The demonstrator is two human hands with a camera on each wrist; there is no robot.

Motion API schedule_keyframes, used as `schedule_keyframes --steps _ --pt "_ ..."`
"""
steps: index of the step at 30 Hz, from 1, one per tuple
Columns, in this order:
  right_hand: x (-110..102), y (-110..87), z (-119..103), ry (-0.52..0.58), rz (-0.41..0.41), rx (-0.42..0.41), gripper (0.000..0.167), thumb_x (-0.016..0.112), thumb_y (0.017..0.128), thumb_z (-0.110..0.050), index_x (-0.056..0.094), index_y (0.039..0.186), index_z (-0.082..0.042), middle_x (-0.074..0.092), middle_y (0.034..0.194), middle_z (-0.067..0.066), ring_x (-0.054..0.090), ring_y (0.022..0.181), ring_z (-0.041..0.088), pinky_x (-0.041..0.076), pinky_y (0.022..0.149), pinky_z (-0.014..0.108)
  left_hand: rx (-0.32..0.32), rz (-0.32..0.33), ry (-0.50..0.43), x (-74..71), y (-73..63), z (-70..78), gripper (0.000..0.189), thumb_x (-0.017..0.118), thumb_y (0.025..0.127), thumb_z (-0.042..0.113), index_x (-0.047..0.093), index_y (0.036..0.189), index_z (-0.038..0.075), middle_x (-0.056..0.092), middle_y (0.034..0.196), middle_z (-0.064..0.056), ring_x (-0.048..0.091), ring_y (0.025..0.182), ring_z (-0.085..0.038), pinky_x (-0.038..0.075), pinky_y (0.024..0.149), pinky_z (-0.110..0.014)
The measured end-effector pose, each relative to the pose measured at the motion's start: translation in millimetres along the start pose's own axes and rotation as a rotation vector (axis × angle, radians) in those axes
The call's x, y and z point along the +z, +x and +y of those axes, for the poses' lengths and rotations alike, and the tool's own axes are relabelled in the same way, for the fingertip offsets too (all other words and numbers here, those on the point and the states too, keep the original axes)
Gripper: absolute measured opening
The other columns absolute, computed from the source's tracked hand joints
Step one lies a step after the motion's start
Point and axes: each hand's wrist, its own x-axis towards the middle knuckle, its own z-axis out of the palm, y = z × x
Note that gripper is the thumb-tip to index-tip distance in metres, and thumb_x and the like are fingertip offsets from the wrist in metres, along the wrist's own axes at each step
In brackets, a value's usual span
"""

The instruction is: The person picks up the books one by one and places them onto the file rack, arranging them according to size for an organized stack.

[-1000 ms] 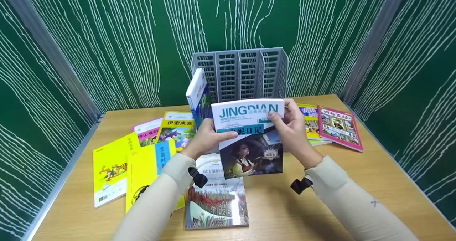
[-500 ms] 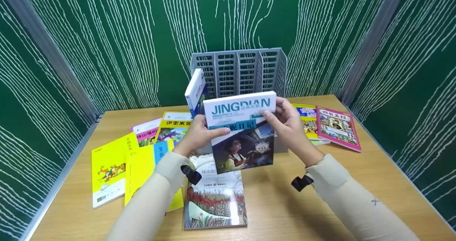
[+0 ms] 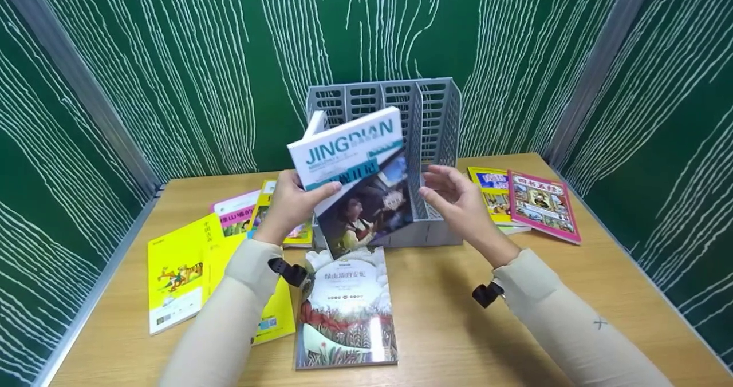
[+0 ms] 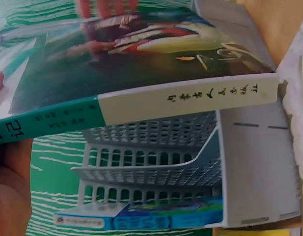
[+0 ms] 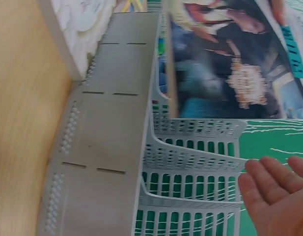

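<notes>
My left hand (image 3: 292, 201) grips a paperback book (image 3: 361, 198) by its left edge, thumb across the dark-and-white cover marked JINGDIAN. The book is tilted and raised in front of a grey file rack (image 3: 441, 112), and its teal-and-cream spine shows in the left wrist view. My right hand (image 3: 458, 201) is off the book, to its right, fingers spread and holding nothing; in the right wrist view its fingers (image 5: 276, 182) show beside the rack's dividers. A blue-spined book (image 4: 141, 221) stands in the rack's leftmost compartment, mostly hidden in the head view by the held book.
A white illustrated book (image 3: 346, 318) lies before the rack. Yellow books (image 3: 177, 278) and a pink-covered one (image 3: 236, 212) overlap at left. On the right, a red-bordered book (image 3: 544, 204) rests beside a yellow-and-blue one (image 3: 493, 195). Green walls enclose the wooden table (image 3: 458, 330).
My right hand has let go of the book. The left hand has carried it left and up towards the rack, tilting it, and the rack's lower front has come into view.
</notes>
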Motion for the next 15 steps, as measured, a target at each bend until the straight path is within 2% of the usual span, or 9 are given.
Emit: schedule_keyframes --steps 5,7,11,15 --pt "4 0.5 13 -0.161 -0.02 0.02 0.05 0.073 0.105 -0.02 0.059 0.148 0.001 0.065 0.15 0.022 0.063 0.139 0.039 0.05 0.121 0.052 0.036 0.105 0.053 -8.2 -1.1 5.5 0.048 0.081 0.097 0.011 0.069 0.143 0.006 0.076 0.137 -0.013 0.076 0.123 -0.032 0.063 0.105 -0.046" --pt "6 0.9 20 -0.232 -0.029 0.016 0.049 0.074 0.105 -0.024 0.062 0.146 0.001 0.064 0.151 0.023 0.061 0.141 0.042 0.047 0.122 0.058 0.065 0.149 0.071 -11.0 -2.2 7.5 0.045 0.081 0.097 0.01 0.07 0.141 0.004 0.077 0.135 -0.014 0.077 0.122 -0.033 0.063 0.104 -0.045" --pt "10 -0.4 36 -0.367 -0.078 0.038 0.052 0.075 0.104 -0.028 0.063 0.145 0.001 0.064 0.151 0.024 0.057 0.144 0.044 0.044 0.124 0.061 0.109 0.24 0.101 -14.8 -8.5 10.4 0.045 0.081 0.097 0.01 0.071 0.14 0.004 0.077 0.135 -0.013 0.077 0.123 -0.032 0.063 0.104 -0.046" --pt "14 -5.2 51 -0.485 -0.137 0.087 0.058 0.074 0.104 -0.034 0.06 0.149 0.0 0.061 0.154 0.023 0.054 0.147 0.045 0.042 0.125 0.062 0.111 0.319 0.148 -15.9 -16.8 11.7 0.048 0.081 0.098 0.013 0.069 0.144 0.005 0.075 0.139 -0.013 0.074 0.127 -0.033 0.061 0.107 -0.05"
